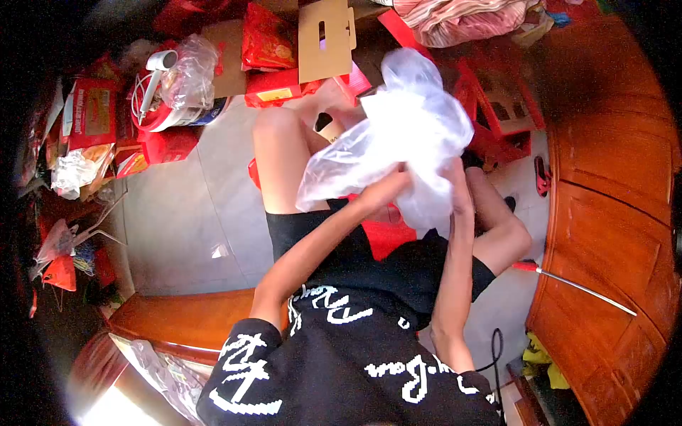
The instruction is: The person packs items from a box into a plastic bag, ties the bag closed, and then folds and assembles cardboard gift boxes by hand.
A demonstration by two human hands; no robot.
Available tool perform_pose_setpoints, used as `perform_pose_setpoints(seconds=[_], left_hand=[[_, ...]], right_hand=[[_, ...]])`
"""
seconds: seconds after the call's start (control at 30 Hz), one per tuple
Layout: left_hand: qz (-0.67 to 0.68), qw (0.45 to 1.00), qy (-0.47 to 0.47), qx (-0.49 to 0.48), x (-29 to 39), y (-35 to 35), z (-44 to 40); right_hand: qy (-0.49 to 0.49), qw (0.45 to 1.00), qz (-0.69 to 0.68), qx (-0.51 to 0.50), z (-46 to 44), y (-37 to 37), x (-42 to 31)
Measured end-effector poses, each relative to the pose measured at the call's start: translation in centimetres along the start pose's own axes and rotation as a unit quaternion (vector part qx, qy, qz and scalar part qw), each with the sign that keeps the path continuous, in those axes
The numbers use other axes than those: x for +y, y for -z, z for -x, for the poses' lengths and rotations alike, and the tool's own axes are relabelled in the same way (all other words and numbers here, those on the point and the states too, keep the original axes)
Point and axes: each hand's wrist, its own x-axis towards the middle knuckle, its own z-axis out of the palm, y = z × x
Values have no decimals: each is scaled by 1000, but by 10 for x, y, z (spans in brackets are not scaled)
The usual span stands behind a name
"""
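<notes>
A translucent white plastic bag (419,117), crumpled and glaring brightly, is up in front of me above my lap. My left hand (403,172) reaches into its lower folds from the left, and the plastic covers most of the fingers. On the bag's right side my right hand (456,181) holds the plastic, its fingers also largely hidden. Whether anything is inside the bag I cannot make out. Beneath it, a red piece (388,238) lies between my legs, over my black shorts.
A bucket (181,117) with a white hair dryer (153,82) stands at the upper left. Cardboard (325,42) and red boxes (504,106) line the far side. Wooden panels (611,248) rise at right, where a metal rod (586,291) leans. Grey floor tiles (185,213) show at left.
</notes>
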Motion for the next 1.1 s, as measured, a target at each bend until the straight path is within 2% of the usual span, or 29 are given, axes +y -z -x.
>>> perform_pose_setpoints(seconds=[0.07, 0.1, 0.13, 0.17, 0.2, 0.23, 0.27, 0.33, 0.37, 0.4, 0.43, 0.53, 0.57, 0.6, 0.63, 0.67, 0.7, 0.73, 0.77, 0.8, 0.83, 0.9, 0.93, 0.97, 1.0, 1.07, 1.1], left_hand=[[-166, 985, -35, 31, -6, 27, -7], [-232, 970, -70, 36, -20, 50, -17], [-100, 983, -109, 112, -7, 46, 0], [-49, 966, -228, 115, -1, 57, 7], [-82, 951, -266, 134, 45, 45, 31], [-46, 954, -275, 109, 50, 54, 35], [-52, 964, -251, 78, 57, 52, 41], [-165, 949, -267, -24, 32, 52, 31], [-181, 959, -214, -47, 28, 36, 34], [-225, 946, -225, -66, 1, 25, 29], [-223, 963, -46, -146, 21, 7, 39], [-22, 994, -40, -96, -1, -4, 36], [-77, 986, -122, -84, 3, -2, 33], [-130, 975, -178, -3, 0, 6, 27], [8, 985, -159, 69, 11, 13, 25], [146, 970, -134, 140, 22, 21, 25], [245, 956, -126, 104, 15, 41, 22], [333, 937, -67, 84, 37, 36, 39], [319, 944, -66, 62, 24, 36, 30], [207, 975, -82, 17, 13, 32, 21], [94, 990, -108, -23, 9, 25, 14], [-127, 971, -188, -73, 19, -8, 28], [-137, 959, -240, -68, 17, -18, 26], [-318, 901, -294, 38, 18, -12, 26], [-341, 898, -265, 83, 18, -6, 26], [-385, 884, -201, 173, 67, 4, 48], [-458, 803, -313, 217, 55, 11, 38]], right_hand=[[-14, 999, 9, 29, 9, 4, -5], [26, 997, 29, 73, 15, 6, -2], [65, 990, 53, 114, 23, 10, 2], [105, 979, 78, 155, 30, 17, 6], [126, 968, 105, 189, 39, 20, 11], [150, 953, 130, 227, 47, 18, 17], [177, 936, 154, 262, 49, 16, 24], [79, 972, 30, 220, 58, 12, 53], [31, 980, -58, 188, 59, 5, 61], [8, 979, -127, 156, 61, -4, 64], [-19, 973, -191, 130, 63, -15, 63], [-24, 954, -284, 99, 70, -28, 35], [-15, 948, -302, 101, 73, -27, 20], [-9, 940, -323, 106, 77, -26, 4], [-1, 930, -348, 120, 82, -27, -13], [14, 930, -342, 133, 84, -28, -24], [36, 941, -306, 142, 87, -26, -31], [137, 984, -53, 99, 83, -13, -16], [114, 978, -148, 88, 84, -16, -20], [83, 953, -285, 59, 86, -22, -21], [60, 946, -316, 41, 94, -22, -16], [42, 959, -280, 5, 113, -20, -1], [35, 963, -267, -7, 116, -18, 7], [25, 969, -247, -10, 119, -16, 18], [18, 974, -227, -16, 120, -14, 28], [7, 982, -187, -20, 118, -19, 44], [0, 985, -174, -18, 114, -22, 54]])
